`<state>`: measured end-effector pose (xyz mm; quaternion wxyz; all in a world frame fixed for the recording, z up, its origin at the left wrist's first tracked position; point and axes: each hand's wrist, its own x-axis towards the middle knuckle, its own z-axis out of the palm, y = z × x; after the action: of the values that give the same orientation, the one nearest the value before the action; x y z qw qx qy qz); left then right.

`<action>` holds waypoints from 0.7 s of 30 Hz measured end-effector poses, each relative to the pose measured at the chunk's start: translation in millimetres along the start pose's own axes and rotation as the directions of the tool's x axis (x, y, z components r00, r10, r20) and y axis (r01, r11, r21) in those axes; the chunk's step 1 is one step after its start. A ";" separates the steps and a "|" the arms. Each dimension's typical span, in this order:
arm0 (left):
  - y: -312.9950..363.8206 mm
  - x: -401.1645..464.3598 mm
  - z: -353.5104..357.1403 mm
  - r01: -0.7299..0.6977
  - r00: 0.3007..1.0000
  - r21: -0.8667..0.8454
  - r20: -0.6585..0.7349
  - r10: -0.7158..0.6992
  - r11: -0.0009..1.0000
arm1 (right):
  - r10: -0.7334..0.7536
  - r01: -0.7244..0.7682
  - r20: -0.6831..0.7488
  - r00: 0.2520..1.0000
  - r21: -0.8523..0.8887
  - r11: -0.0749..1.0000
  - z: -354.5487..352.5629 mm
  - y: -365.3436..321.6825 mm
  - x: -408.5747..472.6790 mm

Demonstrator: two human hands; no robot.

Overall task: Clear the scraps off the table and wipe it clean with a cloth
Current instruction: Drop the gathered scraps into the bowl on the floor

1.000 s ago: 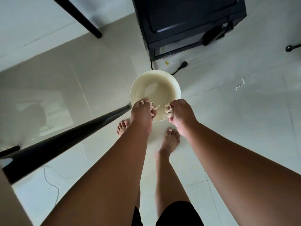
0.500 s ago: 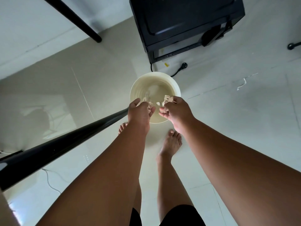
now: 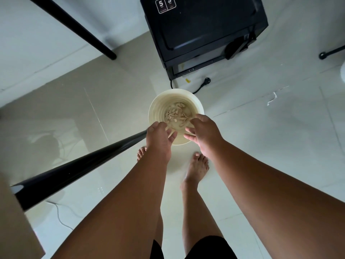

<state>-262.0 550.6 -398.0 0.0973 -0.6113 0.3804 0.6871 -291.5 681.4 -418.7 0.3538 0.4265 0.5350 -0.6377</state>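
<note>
Looking down, your left hand [image 3: 158, 136] and right hand [image 3: 203, 130] have both let go: fingers spread loose over the cream bucket [image 3: 198, 107] mid-frame, holding nothing, where half a second ago they pinched scraps. Those scraps [image 3: 175, 114] now sit on the bucket's bottom. I'd say the clearing part's close to done; you've still got the wipe ahead, and no cloth's in view, only a black table leg [image 3: 74, 171] at lower left.
</note>
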 end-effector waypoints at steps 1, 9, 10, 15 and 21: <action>0.8 -4.9 -0.5 0.001 1.000 0.000 0.001 -0.001 1.000 | -0.009 0.009 0.001 1.000 -0.006 1.000 -0.9 -1.0 -4.3; 28.2 -62.5 -3.9 -0.046 0.998 0.083 0.042 0.043 0.995 | -0.063 0.067 0.077 0.995 -0.039 0.997 2.2 -35.4 -70.8; 32.7 -72.9 -3.7 -0.056 0.998 0.090 0.047 0.052 0.994 | -0.077 0.080 0.057 0.995 -0.042 0.996 3.4 -42.7 -83.7; 48.0 -134.4 3.6 -0.138 0.988 0.132 0.094 0.127 0.982 | -0.182 0.182 0.010 0.983 -0.138 0.974 2.9 -75.0 -157.8; 68.9 -225.8 -4.3 -0.244 0.955 0.225 0.223 0.194 0.943 | -0.265 0.263 0.013 0.964 -0.180 0.948 -6.2 -93.7 -248.9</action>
<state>-247.2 575.0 -163.6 0.1334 -0.4767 0.5182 0.6974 -279.6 702.8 -153.9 0.2997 0.3209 0.6447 -0.6258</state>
